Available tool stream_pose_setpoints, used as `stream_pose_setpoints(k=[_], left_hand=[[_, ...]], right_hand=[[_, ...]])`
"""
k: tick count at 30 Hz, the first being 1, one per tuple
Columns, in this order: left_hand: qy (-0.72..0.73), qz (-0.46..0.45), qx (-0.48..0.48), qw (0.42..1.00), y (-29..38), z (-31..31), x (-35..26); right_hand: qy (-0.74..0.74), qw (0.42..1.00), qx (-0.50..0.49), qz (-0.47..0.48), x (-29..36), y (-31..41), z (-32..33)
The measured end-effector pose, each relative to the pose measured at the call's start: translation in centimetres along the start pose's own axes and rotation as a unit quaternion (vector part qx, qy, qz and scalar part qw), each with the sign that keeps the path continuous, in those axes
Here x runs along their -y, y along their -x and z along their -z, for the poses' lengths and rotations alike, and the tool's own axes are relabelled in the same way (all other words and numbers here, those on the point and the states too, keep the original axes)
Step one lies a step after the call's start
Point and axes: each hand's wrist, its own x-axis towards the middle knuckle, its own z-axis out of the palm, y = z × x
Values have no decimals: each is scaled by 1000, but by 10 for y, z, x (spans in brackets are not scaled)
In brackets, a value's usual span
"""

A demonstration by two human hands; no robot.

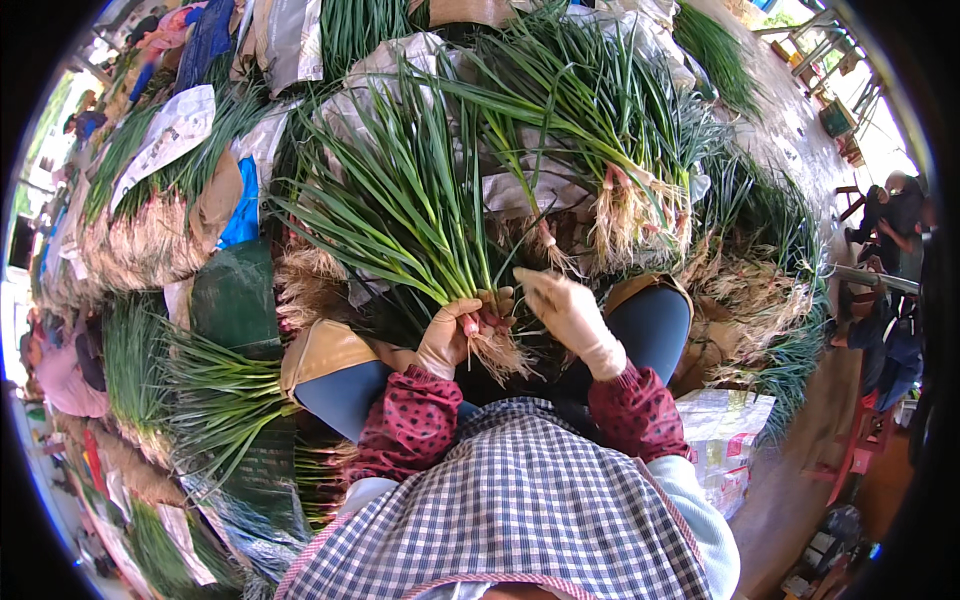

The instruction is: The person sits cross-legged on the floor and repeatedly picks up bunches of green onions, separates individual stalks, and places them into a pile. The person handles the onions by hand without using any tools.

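Observation:
My left hand (446, 334), in a pale glove, grips a bunch of green garlic plants (420, 217) near the base. Their pinkish bulbs and stringy roots (499, 352) hang below the fist, and the long leaves fan out away from me. My right hand (559, 307), gloved too, is beside the bunch with nothing visible in it, its fingers extended close together and pointing toward the stems. Just beyond it, a single loose plant (544, 229) lies roots toward me. A larger heap of the same plants (607, 120) rests on white sacking (525, 191) ahead.
At left are rooted bundles (142, 232), a dark green sheet (236, 300) and another leafy bunch (225, 386) by my knee. More plants with dry roots (757, 292) pile up at right, near a white printed sack (724, 435). People (892, 217) sit at the far right.

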Motion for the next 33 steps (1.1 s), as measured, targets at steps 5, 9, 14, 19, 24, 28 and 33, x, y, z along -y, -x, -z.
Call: stream_pose_setpoints(k=[5, 9, 14, 19, 24, 28, 33], left_hand=[[31, -9, -11, 999, 14, 5, 0], [-3, -15, -73, 997, 21, -2, 2], [40, -39, 52, 997, 44, -28, -9], [91, -115, 91, 985, 49, -42, -26], [42, -59, 16, 997, 0, -31, -23], [-122, -47, -16, 991, -18, -17, -23], [-82, -68, -17, 994, -23, -11, -16]], right_hand=[[156, 982, 79, 72, -15, -26, -32], [191, 978, 29, 79, -21, -24, -59], [0, 986, 54, -159, -28, -11, -62], [181, 972, -131, -80, -52, -35, -24], [208, 958, -106, -168, -46, -53, -13], [59, 996, -22, -66, -13, -16, -20], [172, 980, -43, 93, -13, -47, -3]])
